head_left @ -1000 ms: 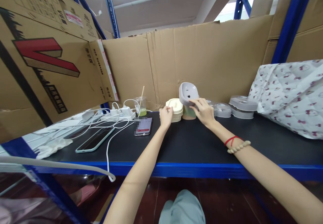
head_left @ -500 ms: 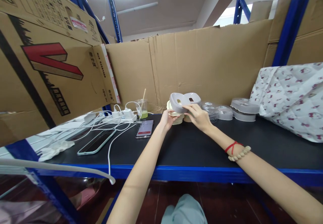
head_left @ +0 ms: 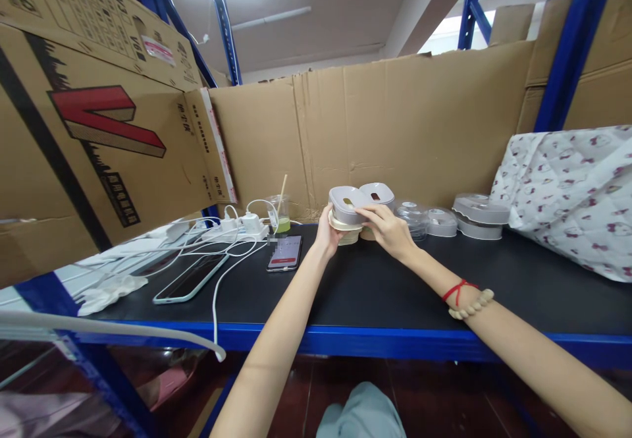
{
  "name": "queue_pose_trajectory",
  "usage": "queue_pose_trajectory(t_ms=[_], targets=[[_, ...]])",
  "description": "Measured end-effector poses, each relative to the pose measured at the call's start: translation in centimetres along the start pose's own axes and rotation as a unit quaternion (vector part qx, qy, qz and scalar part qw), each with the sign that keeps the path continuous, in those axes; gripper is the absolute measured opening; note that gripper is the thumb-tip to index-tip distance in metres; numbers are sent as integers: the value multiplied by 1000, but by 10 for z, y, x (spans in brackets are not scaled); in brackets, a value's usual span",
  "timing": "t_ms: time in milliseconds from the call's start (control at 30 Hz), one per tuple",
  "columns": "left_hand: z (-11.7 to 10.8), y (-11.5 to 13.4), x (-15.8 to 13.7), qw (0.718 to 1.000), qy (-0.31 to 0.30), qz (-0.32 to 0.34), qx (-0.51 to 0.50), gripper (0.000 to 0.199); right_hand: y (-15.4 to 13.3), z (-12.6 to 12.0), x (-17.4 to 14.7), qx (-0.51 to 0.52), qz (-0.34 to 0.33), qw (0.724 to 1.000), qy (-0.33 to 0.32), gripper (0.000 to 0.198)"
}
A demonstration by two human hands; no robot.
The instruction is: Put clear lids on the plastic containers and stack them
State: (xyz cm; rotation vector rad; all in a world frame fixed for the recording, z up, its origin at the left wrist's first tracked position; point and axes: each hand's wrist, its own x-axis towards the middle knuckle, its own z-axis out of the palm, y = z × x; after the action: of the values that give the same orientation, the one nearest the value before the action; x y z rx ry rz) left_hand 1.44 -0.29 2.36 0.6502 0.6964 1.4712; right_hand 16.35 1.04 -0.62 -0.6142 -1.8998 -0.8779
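Observation:
A pale grey double-bowl holder [head_left: 346,213], with two rounded wells and an opening in each, is between my hands above the back of the black shelf top. My left hand [head_left: 326,234] grips its left end together with a cream-coloured piece [head_left: 345,226] directly under it. On the near side, my right hand [head_left: 388,228] has its fingers closed on the holder's front edge, close to the middle. More cream and tan parts show below, partly hidden by my fingers. Whether the holder and the cream piece are joined I cannot tell.
Right of my hands stand clear plastic bowls [head_left: 411,219], a small grey-white part [head_left: 442,222] and stacked grey holders [head_left: 480,209], then a patterned cloth [head_left: 573,194]. Leftward are a phone [head_left: 285,253], another phone [head_left: 191,278], a cup [head_left: 281,220], a power strip [head_left: 254,227] and loose white cables.
The grey holder has shifted slightly left and levelled out from a tilt, its left end now sitting over the cream piece. Both hands keep their hold.

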Motion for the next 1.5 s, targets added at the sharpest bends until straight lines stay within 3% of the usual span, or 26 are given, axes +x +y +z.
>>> queue_pose_trajectory(t_ms=[233, 367, 500, 900, 1033, 1133, 1233, 1300, 1333, 1400, 1500], targets=[[2, -1, -2, 1000, 0, 9, -12, 23, 0, -1, 0, 8, 9, 1000, 0, 31], [1, -1, -3, 999, 34, 10, -1, 23, 1, -3, 0, 9, 38, 999, -32, 33], [-1, 0, -3, 999, 31, 15, 12, 31, 2, -6, 1, 11, 70, 996, -44, 34], [1, 0, -6, 999, -12, 25, -22, 21, 3, -4, -1, 103, 25, 992, -67, 34], [2, 0, -6, 999, 9, 26, -33, 18, -2, -2, -1, 164, 89, 978, -90, 29], [1, -1, -3, 997, 53, 45, -22, 16, -4, 4, -2, 246, 209, 946, -29, 39], [0, -4, -1, 994, 78, 74, 28, 8, -6, 10, -2, 364, 366, 856, -10, 65], [0, -7, -1, 991, 53, 92, 75, 6, -6, 13, -1, 419, 442, 792, -28, 71], [0, -9, -2, 990, 38, 94, 100, 7, -7, 14, -1, 430, 464, 774, -33, 71], [0, -11, -3, 985, 19, 87, 146, 9, -8, 14, 0, 423, 480, 768, -25, 64], [-1, -13, -3, 980, 11, 86, 182, 9, -7, 11, 2, 385, 479, 788, -25, 51]])
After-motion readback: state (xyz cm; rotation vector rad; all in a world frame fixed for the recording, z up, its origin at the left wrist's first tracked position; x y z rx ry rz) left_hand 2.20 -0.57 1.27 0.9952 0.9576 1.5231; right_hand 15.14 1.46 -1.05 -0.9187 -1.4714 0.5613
